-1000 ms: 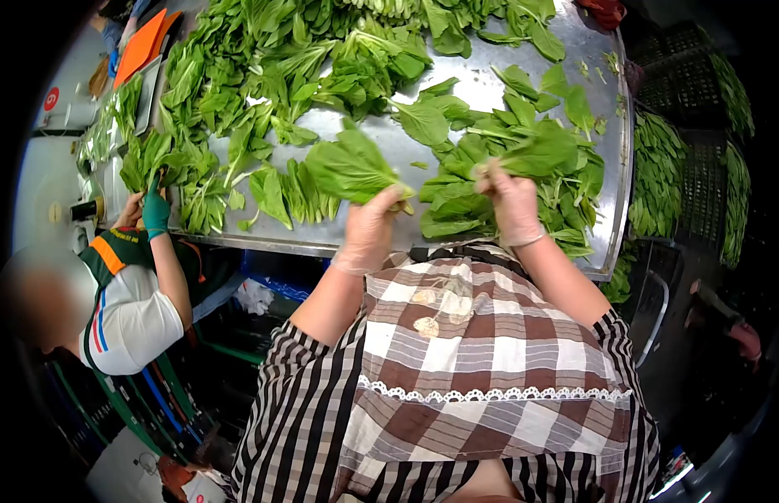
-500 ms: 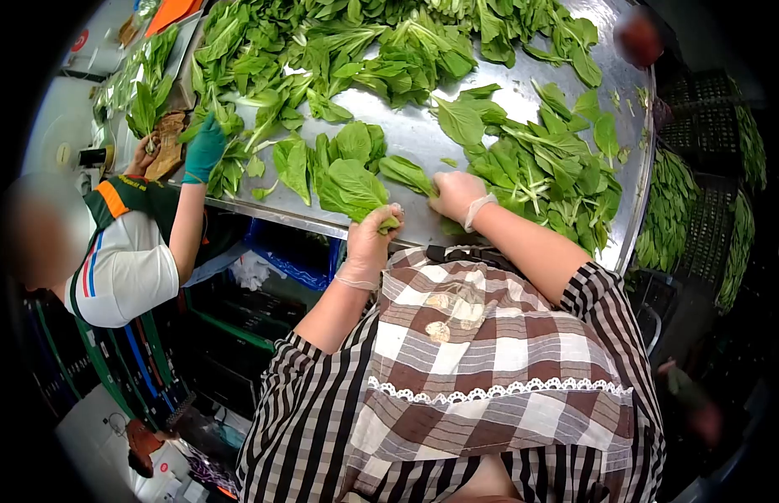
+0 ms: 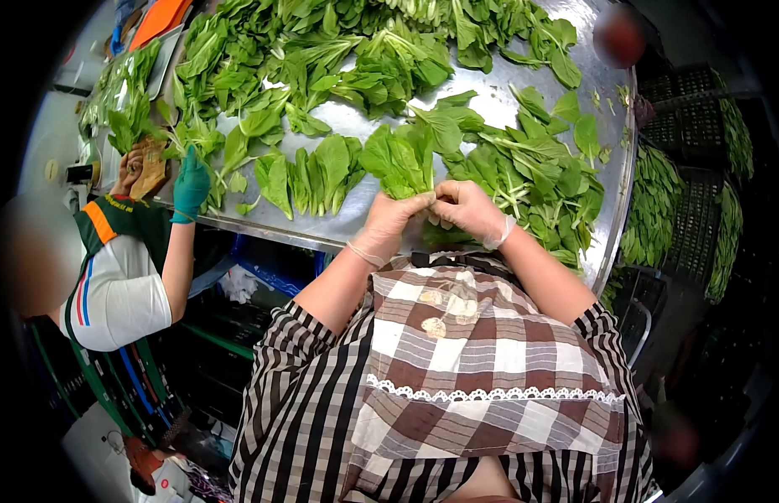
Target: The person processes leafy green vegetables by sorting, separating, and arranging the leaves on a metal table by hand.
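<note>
Both of my hands wear clear gloves and meet near the front edge of the metal table [image 3: 347, 225]. A bunch of leafy greens [image 3: 399, 161] stands upright between them, leaves pointing away from me. My left hand [image 3: 391, 220] is closed around the lower stems from the left. My right hand [image 3: 469, 211] pinches at the stem ends from the right; its fingertips partly hide the stems. Left of the bunch, several greens [image 3: 318, 180] lie in a row. A loose pile of greens [image 3: 532, 180] lies just right of my right hand.
A large heap of greens [image 3: 322, 59] covers the table's far side. At left, a co-worker's teal-gloved hand [image 3: 191, 186] is by the table edge. Black crates [image 3: 695, 218] with greens stand at right. A blurred person [image 3: 620, 40] is at the far right corner.
My right hand has moved left to join my left hand at the stems. The bunch has turned from tilted to upright. The co-worker's gloved hand has moved slightly down.
</note>
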The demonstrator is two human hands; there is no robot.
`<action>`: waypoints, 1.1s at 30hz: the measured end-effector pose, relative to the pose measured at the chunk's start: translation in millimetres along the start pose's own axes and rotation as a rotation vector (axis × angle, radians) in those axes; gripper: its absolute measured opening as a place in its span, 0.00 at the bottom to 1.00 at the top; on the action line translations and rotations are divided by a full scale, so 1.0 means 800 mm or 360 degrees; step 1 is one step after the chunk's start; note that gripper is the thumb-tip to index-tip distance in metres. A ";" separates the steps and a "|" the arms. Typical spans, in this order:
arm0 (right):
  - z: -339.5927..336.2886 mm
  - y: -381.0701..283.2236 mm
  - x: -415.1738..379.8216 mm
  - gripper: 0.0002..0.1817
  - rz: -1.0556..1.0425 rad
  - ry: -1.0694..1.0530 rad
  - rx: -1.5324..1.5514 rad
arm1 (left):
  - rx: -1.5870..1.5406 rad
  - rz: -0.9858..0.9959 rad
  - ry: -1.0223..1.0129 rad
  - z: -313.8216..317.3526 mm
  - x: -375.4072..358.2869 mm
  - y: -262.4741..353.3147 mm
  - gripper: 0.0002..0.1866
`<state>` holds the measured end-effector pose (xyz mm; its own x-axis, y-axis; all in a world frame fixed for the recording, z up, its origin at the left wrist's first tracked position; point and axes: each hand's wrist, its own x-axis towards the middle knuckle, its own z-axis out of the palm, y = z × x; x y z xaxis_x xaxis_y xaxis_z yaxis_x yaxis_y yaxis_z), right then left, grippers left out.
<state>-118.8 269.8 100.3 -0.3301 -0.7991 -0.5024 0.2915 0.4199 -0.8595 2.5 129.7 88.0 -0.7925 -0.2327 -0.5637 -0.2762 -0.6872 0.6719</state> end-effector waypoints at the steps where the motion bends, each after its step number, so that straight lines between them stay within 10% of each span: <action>1: 0.000 0.001 -0.001 0.11 0.0017 0.0035 0.0000 | -0.0014 -0.0038 0.0015 -0.001 0.004 -0.002 0.15; 17: -0.025 0.021 -0.002 0.18 -0.0217 0.0822 0.0876 | -0.0539 0.0139 0.0121 -0.014 0.013 -0.008 0.08; 25: -0.043 -0.015 0.100 0.26 -0.0136 0.0853 -0.1408 | -0.0484 0.0189 0.0332 -0.046 0.006 -0.002 0.12; 33: -0.069 -0.006 0.092 0.13 -0.0322 0.0913 -0.1198 | -0.0240 0.0285 0.0405 -0.063 -0.003 0.019 0.13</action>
<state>-194.4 232.7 62.4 -0.7573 -0.6387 -0.1363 -0.4046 0.6226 -0.6698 27.9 85.2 75.2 -0.6548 -0.5099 -0.5579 -0.0467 -0.7095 0.7032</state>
